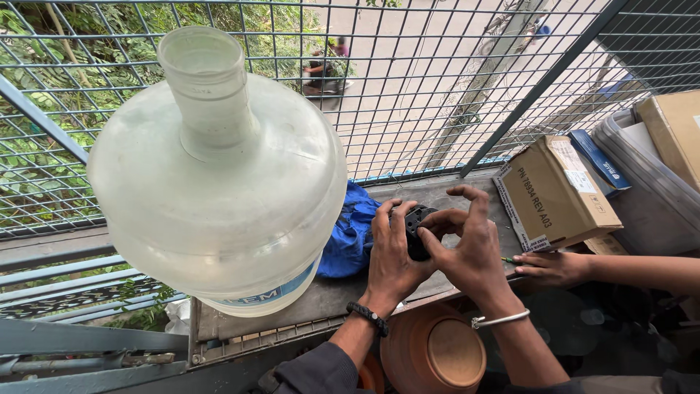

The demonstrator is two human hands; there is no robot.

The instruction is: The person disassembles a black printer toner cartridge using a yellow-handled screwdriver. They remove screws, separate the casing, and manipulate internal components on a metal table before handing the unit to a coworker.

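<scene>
Small black round part point(417, 228), ribbed or slotted, sits on the grey metal bench point(437, 191) by the wire-mesh grille point(408, 87), between both hands. Left hand point(390, 255) is curled round its left side, thumb and fingers closed on it. Right hand point(467, 244) has thumb and 1 or 2 fingertips on its right edge; the other fingers are lifted and spread, so it is a pinch and not a full grip. Can't tell what the part is or whether it is 1 piece or 2; hands cover most of it.

Progress, as a judgement: work on the part looks mid-step. Both hands are engaged, nothing is visibly separated or laid aside next to it, so whatever is being fitted or turned seems not finished.

Around it: a blue cloth point(354, 232) touches the left hand's side. A big translucent water jug point(219, 182) stands left of that. A cardboard box point(553, 193) lies to the right. Another person's hand point(548, 267) rests at the bench edge, apparently with a thin green-tipped tool. A terracotta pot point(434, 354) sits below the bench.
</scene>
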